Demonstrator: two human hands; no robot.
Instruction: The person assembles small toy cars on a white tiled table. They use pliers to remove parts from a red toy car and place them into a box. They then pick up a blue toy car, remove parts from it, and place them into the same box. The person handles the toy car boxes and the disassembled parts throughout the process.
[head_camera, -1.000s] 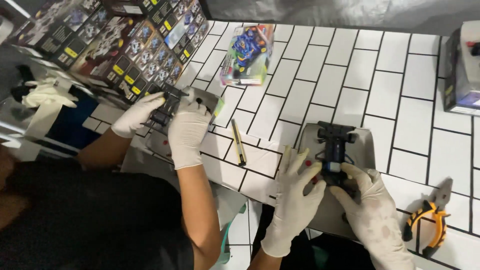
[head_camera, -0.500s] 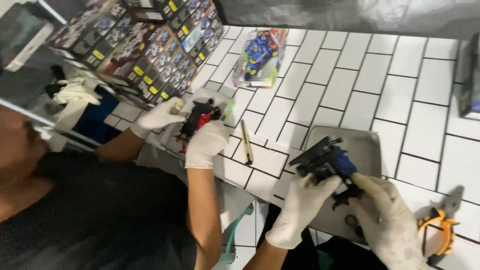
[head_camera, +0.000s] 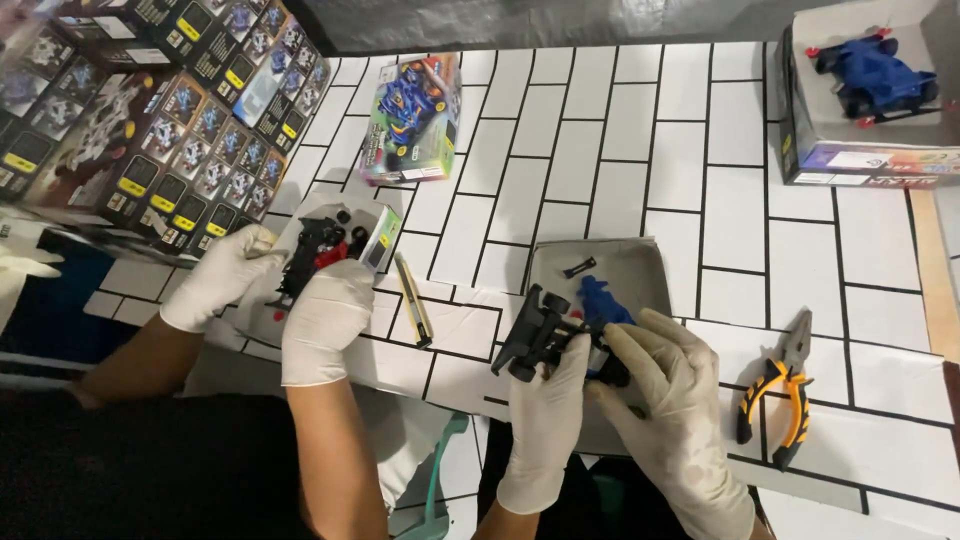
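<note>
Gloved left hand (head_camera: 545, 410) and right hand (head_camera: 675, 400) grip a black toy-car chassis (head_camera: 545, 340) between them, just above the near edge of a grey tray (head_camera: 640, 270) on the white tiled table (head_camera: 620, 130). Chassis lies tilted, long axis running from lower left to upper right, wheels showing at the left end; left fingers are clamped on that end from below, thumb over the top. Right fingers are curled shut on the other end, where a blue body part (head_camera: 600, 300) sits right behind the chassis, touching or nearly so, can't tell which. Both hands equally near, one per end. Chassis looks matte black, ribbed, w/ dark tyres. A small black piece (head_camera: 578, 267) lies farther back on the tray. Orange-handled pliers (head_camera: 785, 390) rest well to the right. At left, a co-worker's gloved hands (head_camera: 325, 315) hold a black-and-red car (head_camera: 318, 250) beside a yellow cutter (head_camera: 412, 300); kit boxes (head_camera: 180, 120) stacked behind
</note>
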